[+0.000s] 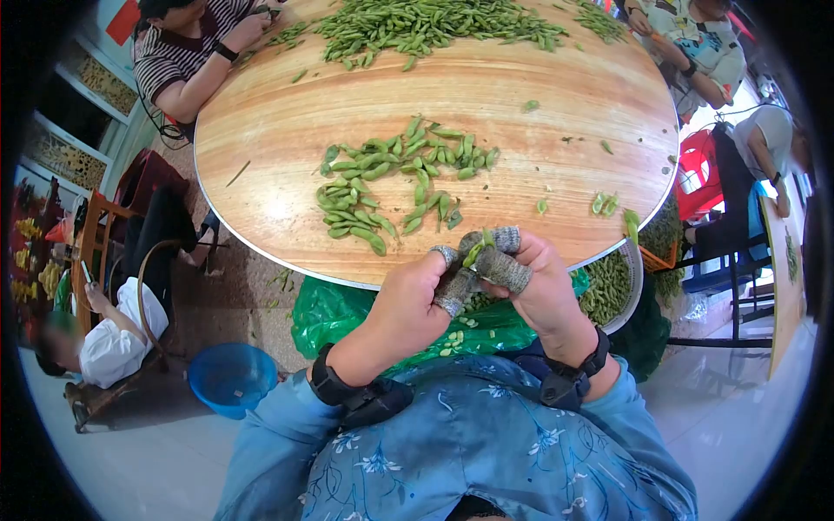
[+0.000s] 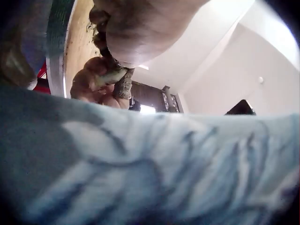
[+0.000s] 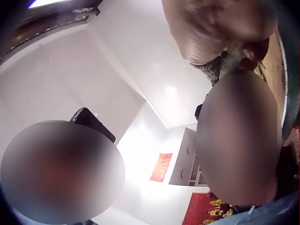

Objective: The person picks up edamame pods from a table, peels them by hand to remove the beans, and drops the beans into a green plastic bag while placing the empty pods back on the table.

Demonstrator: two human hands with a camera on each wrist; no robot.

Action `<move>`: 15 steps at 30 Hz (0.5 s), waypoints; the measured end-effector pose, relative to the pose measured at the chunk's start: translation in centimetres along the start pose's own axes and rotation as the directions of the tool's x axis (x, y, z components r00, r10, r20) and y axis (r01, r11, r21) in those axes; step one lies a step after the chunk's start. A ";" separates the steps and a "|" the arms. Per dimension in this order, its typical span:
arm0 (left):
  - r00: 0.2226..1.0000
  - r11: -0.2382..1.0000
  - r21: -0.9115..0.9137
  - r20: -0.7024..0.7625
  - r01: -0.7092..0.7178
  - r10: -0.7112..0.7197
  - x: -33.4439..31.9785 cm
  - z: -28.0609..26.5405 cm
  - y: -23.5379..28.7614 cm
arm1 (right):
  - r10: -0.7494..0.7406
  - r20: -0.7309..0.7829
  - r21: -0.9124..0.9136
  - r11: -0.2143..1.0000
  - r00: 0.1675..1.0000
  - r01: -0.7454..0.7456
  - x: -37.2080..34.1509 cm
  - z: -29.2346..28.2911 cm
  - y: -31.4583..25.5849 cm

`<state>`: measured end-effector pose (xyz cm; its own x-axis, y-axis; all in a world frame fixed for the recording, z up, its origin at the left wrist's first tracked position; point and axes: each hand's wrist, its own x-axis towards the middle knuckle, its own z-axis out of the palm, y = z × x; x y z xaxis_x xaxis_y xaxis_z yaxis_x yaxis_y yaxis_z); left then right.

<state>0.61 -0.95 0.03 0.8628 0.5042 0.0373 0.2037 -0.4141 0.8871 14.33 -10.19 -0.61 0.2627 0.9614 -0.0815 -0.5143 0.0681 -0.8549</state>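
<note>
In the head view a green pod [image 1: 475,253] is pinched between both hands above the table's near edge. The left hand [image 1: 401,304] comes from the left, its thumb and finger in grey knitted covers. From the right, the right hand [image 1: 549,291] curls its grey-covered fingers round the pod. A pale pod [image 2: 110,78] shows beneath the left hand [image 2: 147,30] in the left wrist view. Near the top of the right wrist view, the right hand [image 3: 206,28] is at a pale, blurred pod [image 3: 232,60].
Loose pods [image 1: 352,195] lie on the round table [image 1: 278,139], with a large heap [image 1: 434,22] at the far side. Below the edge are a green bag [image 1: 326,317] and a basket of pods [image 1: 608,286]. A blue basin [image 1: 230,379] stands left. Several people sit around.
</note>
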 end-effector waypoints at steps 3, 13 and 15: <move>0.966 0.931 0.333 -0.153 -0.149 0.210 0.1 0.4 0.3 | -0.022 0.014 -0.052 0.998 1.000 0.023 0.0 -0.1 0.1; 0.984 0.999 -0.050 -0.180 0.002 -0.011 0.4 0.2 0.2 | 0.019 0.073 0.024 1.000 0.997 -0.020 0.1 -0.4 0.2; 0.990 0.992 -0.060 -0.096 -0.109 0.103 0.5 0.2 -1.0 | -0.053 -0.021 -0.058 0.997 0.998 0.052 0.0 0.8 0.0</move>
<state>0.96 -0.42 -0.91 0.8308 0.5292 0.1721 0.0807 -0.4206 0.9036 13.65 -9.94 -0.22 0.3067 0.9506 -0.0471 -0.4518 0.1019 -0.8863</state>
